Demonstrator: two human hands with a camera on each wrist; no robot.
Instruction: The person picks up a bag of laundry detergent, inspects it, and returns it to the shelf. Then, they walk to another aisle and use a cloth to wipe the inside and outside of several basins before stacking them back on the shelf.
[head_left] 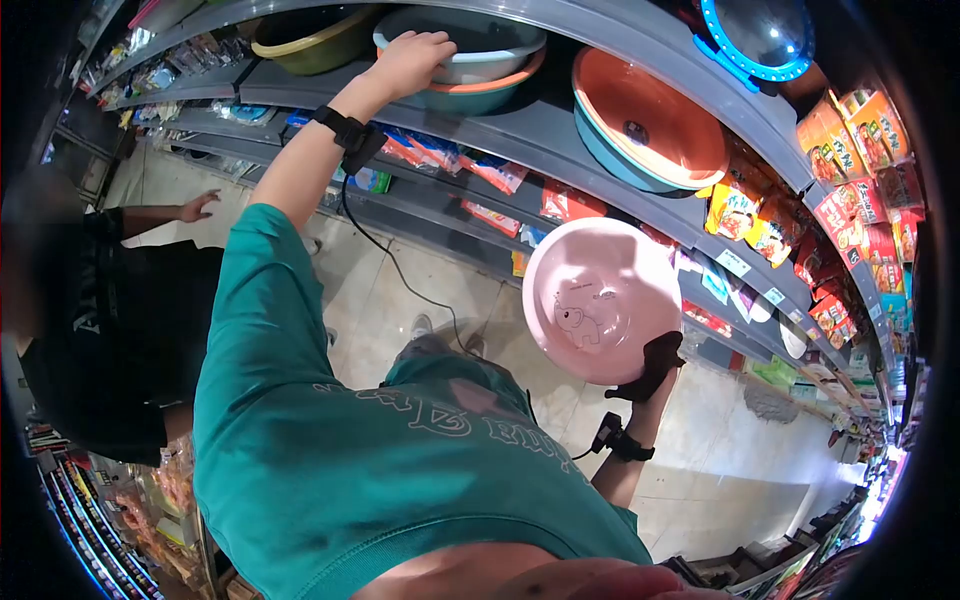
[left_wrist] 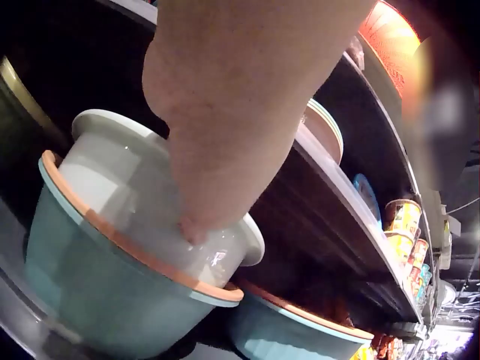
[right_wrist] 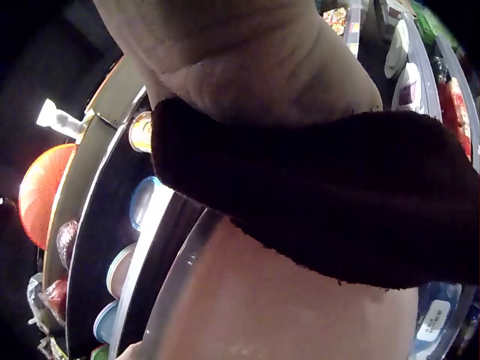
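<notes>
My left hand (head_left: 418,58) is at the rim of a pale grey-white basin (left_wrist: 120,176) on the shelf. In the left wrist view the thumb lies against its outer wall; the other fingers are hidden. That basin sits inside a teal basin with an orange rim (left_wrist: 97,274). My right hand (head_left: 655,375) holds a pink basin (head_left: 560,330) with an animal drawing inside, off the shelf and over the floor. A dark cloth (right_wrist: 322,195) covers most of that hand and lies against the basin's outer wall.
An orange-lined blue basin (head_left: 650,110) and an olive basin (head_left: 315,45) stand on the same shelf. Snack packets (head_left: 735,212) fill its right part. A person in black (head_left: 140,330) stands at the left. A cable (head_left: 400,262) hangs from my left wrist.
</notes>
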